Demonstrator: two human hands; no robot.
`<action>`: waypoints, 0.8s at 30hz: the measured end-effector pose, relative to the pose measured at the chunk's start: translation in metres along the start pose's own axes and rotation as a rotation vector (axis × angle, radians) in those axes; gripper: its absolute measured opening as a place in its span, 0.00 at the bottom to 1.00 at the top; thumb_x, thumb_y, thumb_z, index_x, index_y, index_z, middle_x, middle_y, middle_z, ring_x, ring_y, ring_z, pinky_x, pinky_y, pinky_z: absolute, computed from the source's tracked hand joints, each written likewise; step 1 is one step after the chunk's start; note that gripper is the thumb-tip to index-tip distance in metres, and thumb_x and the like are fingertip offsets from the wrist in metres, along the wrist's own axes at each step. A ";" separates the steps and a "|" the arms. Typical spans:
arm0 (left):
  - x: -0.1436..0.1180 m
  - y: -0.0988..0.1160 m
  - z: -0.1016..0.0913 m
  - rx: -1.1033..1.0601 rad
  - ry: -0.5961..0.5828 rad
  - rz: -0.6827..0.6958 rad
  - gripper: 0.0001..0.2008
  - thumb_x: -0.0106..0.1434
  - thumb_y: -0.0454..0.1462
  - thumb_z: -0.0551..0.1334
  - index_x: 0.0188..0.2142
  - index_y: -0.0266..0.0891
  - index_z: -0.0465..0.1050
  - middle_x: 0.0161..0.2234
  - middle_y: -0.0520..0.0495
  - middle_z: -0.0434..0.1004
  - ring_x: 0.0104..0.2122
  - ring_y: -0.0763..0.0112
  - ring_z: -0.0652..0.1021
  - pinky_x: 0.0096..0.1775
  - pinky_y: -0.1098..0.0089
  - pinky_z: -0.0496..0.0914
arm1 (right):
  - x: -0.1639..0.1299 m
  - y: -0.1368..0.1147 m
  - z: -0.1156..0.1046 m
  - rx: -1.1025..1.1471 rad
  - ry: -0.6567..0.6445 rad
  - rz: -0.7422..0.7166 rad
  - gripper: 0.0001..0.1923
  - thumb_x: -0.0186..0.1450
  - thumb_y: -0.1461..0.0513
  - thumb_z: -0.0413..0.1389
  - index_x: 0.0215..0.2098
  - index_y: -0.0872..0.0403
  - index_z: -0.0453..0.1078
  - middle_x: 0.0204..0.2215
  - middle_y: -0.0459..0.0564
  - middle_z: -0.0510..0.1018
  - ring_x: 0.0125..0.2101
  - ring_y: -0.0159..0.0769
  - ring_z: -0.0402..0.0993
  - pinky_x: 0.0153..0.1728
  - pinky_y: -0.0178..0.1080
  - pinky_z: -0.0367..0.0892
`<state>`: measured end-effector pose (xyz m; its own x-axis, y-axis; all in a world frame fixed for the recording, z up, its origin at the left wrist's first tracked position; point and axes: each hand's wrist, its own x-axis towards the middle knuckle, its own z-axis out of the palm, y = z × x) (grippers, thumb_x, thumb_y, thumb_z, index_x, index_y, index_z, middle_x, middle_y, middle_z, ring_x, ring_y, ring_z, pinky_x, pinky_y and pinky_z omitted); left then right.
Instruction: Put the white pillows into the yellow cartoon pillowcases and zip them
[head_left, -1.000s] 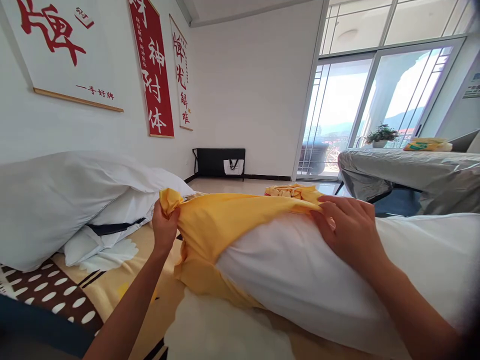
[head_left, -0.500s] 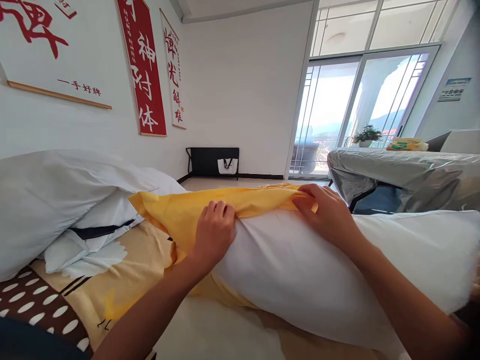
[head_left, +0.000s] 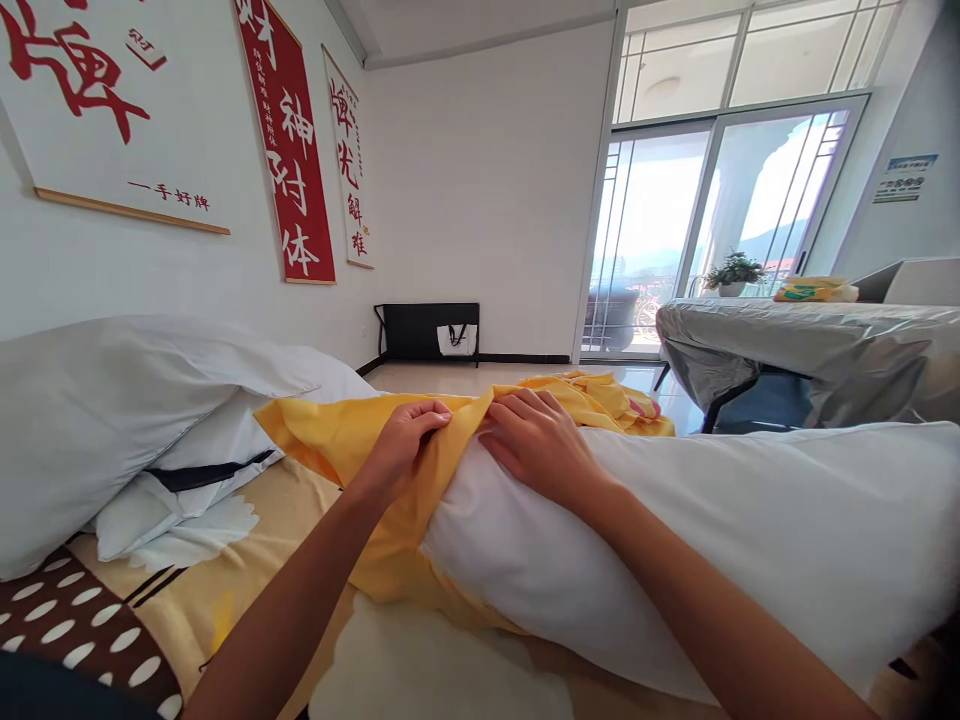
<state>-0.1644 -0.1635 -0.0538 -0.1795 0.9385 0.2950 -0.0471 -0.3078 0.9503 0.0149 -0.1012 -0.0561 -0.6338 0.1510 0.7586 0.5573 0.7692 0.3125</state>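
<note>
A white pillow [head_left: 697, 520] lies across the bed, its left end tucked inside a yellow pillowcase [head_left: 390, 560]. My left hand [head_left: 405, 445] is closed, pinching the yellow cloth near the top of the pillow. Just to its right, my right hand [head_left: 529, 435] grips the edge of the pillowcase opening, fingers curled over the fabric and resting on the white pillow. The pillowcase's closed corner points left, flat and unfilled. More bunched yellow cloth [head_left: 600, 400] lies behind the pillow.
At left, other white pillows [head_left: 135, 400] are piled on a patterned bedsheet [head_left: 217, 545]. Beyond the bed stand a black folded frame [head_left: 409, 330] with a white bag [head_left: 456, 340], and a plastic-covered table [head_left: 750, 320] with a potted plant [head_left: 733, 272] and a chair [head_left: 765, 400].
My right hand has moved left along the pillowcase edge, close to my left hand. My left hand has shifted slightly left and turned. More white pillow and the bunched cloth behind it now show.
</note>
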 end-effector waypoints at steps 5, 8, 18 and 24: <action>-0.004 0.001 -0.002 -0.120 -0.018 -0.025 0.08 0.45 0.37 0.66 0.21 0.36 0.68 0.21 0.55 0.64 0.23 0.77 0.63 0.26 0.76 0.57 | 0.014 -0.012 0.013 -0.147 -0.007 0.083 0.05 0.62 0.62 0.54 0.29 0.55 0.68 0.28 0.49 0.77 0.31 0.38 0.69 0.36 0.41 0.53; -0.002 0.000 -0.004 -0.152 -0.028 -0.020 0.09 0.45 0.37 0.66 0.20 0.36 0.68 0.19 0.55 0.62 0.22 0.78 0.62 0.26 0.76 0.56 | 0.018 -0.018 0.019 -0.257 0.071 0.095 0.06 0.62 0.63 0.53 0.29 0.56 0.68 0.25 0.50 0.76 0.28 0.38 0.67 0.35 0.42 0.50; -0.001 -0.008 -0.011 -0.096 -0.058 0.187 0.10 0.52 0.42 0.66 0.24 0.37 0.71 0.23 0.53 0.66 0.25 0.77 0.65 0.27 0.76 0.59 | 0.007 -0.003 0.012 -0.471 0.319 -0.049 0.11 0.65 0.69 0.47 0.35 0.52 0.70 0.24 0.48 0.72 0.27 0.37 0.62 0.30 0.41 0.52; 0.015 -0.023 -0.018 -0.053 0.119 0.293 0.13 0.55 0.45 0.63 0.26 0.38 0.66 0.23 0.54 0.63 0.25 0.75 0.65 0.27 0.75 0.60 | -0.024 0.042 -0.004 -0.342 0.370 0.115 0.12 0.56 0.71 0.49 0.32 0.53 0.70 0.28 0.51 0.73 0.31 0.38 0.66 0.28 0.38 0.57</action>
<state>-0.1841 -0.1454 -0.0728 -0.3066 0.7848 0.5386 -0.0272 -0.5729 0.8192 0.0557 -0.0749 -0.0584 -0.3600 -0.0545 0.9314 0.7952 0.5041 0.3369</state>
